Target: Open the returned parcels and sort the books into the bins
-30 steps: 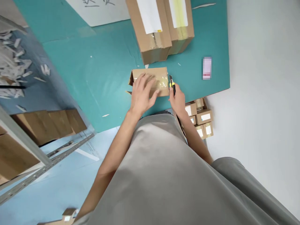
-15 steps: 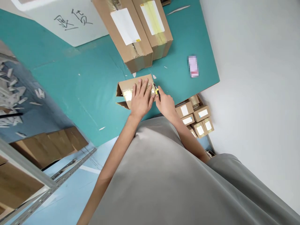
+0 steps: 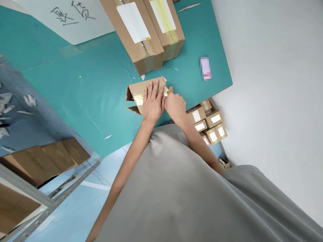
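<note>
A small cardboard box [image 3: 146, 86] with shiny tape lies on the green table, its left end flaps standing open. My left hand [image 3: 153, 103] rests flat on top of it, fingers spread. At the box's right end, my right hand [image 3: 175, 106] is closed round a utility knife [image 3: 167, 91]; only a bit of its yellow part shows, and the blade is hidden. The two hands are side by side, very near each other.
Two larger taped boxes [image 3: 140, 37] [image 3: 170, 32] stand just beyond the small box, beside a white container [image 3: 75, 23] with writing. A blurred pinkish item [image 3: 205, 68] lies on the table [image 3: 93, 101] at right. Labelled boxes [image 3: 213, 119] are stacked below the table's right edge.
My right hand has turned and moved slightly up against the box's right end, so less of the knife shows. My left hand stays flat on the box. The whole view has shifted a little.
</note>
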A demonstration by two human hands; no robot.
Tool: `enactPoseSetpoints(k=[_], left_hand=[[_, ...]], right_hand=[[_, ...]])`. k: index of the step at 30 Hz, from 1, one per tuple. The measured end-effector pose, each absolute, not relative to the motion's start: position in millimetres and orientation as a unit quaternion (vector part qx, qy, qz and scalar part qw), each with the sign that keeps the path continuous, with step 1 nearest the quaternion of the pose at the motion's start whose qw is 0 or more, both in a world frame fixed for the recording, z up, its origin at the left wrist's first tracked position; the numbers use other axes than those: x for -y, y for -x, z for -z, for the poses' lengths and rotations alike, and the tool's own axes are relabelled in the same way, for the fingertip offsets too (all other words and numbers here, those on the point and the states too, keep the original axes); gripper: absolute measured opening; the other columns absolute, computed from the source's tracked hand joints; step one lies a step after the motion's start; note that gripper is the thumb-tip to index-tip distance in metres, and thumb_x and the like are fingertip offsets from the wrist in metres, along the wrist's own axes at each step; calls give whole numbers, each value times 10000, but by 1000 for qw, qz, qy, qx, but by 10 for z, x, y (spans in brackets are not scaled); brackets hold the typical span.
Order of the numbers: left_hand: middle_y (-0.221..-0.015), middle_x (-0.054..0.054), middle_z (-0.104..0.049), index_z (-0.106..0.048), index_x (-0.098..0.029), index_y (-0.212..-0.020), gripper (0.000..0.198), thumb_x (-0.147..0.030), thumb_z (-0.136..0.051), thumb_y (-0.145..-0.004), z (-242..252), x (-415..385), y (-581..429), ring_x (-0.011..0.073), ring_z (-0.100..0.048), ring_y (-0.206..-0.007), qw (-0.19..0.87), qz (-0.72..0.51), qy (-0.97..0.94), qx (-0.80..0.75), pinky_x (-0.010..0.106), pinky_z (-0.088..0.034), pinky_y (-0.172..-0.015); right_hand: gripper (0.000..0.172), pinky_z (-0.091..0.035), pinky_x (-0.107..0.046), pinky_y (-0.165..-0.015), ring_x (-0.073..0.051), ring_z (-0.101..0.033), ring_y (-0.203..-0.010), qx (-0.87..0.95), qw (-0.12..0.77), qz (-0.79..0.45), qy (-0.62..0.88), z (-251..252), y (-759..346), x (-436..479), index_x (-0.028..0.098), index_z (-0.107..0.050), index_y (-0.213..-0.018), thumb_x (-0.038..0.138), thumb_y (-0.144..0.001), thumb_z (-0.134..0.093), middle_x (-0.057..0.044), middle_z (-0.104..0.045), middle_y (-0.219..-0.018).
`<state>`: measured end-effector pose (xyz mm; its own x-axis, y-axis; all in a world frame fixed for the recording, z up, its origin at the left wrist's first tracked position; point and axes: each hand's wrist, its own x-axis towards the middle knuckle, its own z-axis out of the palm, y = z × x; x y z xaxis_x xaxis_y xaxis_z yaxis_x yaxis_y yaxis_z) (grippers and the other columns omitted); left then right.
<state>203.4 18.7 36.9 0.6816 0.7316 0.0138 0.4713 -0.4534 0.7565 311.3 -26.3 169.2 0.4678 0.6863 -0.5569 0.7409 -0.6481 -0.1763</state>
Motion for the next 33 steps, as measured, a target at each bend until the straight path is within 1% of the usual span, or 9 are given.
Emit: enactPoseSetpoints(k=[3,6,8,11,17,22,26,30,33], left_hand=[[-1869,121,-366,-550,-167,-1686,628,-451,-390,-1149,-236,-165,-2061,211,-53,-1801,277,-215,-866,-357,547,-75,-1480],[-1838,158,-420,-563,-143,-1650,641,-347,-522,-1043,-149,-146,-2088,201,-143,-1788,167,-242,-890,-348,595,-183,-1444],[-1845,131,-419,-549,-155,-1656,616,-377,-507,-1083,-133,-140,-2097,191,-128,-1795,201,-246,-881,-350,605,-155,-1459],[-1875,78,-377,-532,-195,-1681,594,-486,-415,-1176,-162,-134,-2094,196,-100,-1811,329,-234,-841,-360,577,-50,-1495],[-1909,26,-296,-514,-201,-1702,687,-645,-379,-1196,-263,-125,-2076,246,-35,-1826,437,-233,-795,-350,570,98,-1496],[-1870,93,-369,-629,-191,-1602,611,-589,-457,-1172,-375,-132,-2079,246,-119,-1814,435,-237,-790,-362,596,8,-1495],[-1802,235,-442,-738,-132,-1407,514,-474,-524,-1087,-415,-132,-2082,227,-213,-1780,443,-271,-775,-359,666,-59,-1418],[-1850,68,-411,-676,-300,-1579,544,-511,-524,-1101,-354,-131,-2072,227,-140,-1797,464,-257,-766,-364,521,39,-1473],[-1879,-3,-363,-590,-340,-1666,597,-558,-470,-1124,-321,-126,-2063,220,-60,-1807,476,-242,-765,-359,512,85,-1471]], right_hand=[[578,-590,-488,-1099,-387,-772,-1318,-415,61,305,-855,-1797,-3065,329,8,-465,-1693,295,-1223,-291,-305,-787,-1367],[569,-586,-482,-1094,-389,-770,-1327,-408,72,309,-856,-1834,-3052,357,-1,-507,-1657,296,-1221,-292,-315,-782,-1368],[563,-585,-473,-1093,-386,-768,-1332,-406,73,305,-859,-1828,-3048,353,2,-516,-1654,301,-1221,-316,-311,-782,-1373],[575,-587,-466,-1089,-379,-775,-1321,-406,75,296,-862,-1825,-3019,381,-3,-472,-1692,289,-1226,-302,-311,-785,-1370],[577,-598,-461,-1070,-383,-786,-1285,-419,95,298,-853,-1888,-2972,591,4,-480,-1706,193,-1174,-362,-302,-806,-1333],[625,-585,-516,-1080,-404,-784,-1267,-413,72,287,-861,-1890,-3035,575,79,-414,-1780,245,-1180,-357,-264,-813,-1348],[634,-570,-520,-1109,-407,-767,-1306,-420,49,285,-861,-1859,-3080,438,90,-393,-1793,327,-1210,-320,-254,-804,-1378],[649,-570,-531,-1111,-413,-756,-1333,-429,52,285,-856,-1773,-3124,330,96,-371,-1804,288,-1185,-359,-255,-793,-1406],[635,-567,-526,-1118,-404,-749,-1349,-428,59,290,-854,-1735,-3144,297,97,-412,-1781,245,-1163,-378,-254,-785,-1424]])
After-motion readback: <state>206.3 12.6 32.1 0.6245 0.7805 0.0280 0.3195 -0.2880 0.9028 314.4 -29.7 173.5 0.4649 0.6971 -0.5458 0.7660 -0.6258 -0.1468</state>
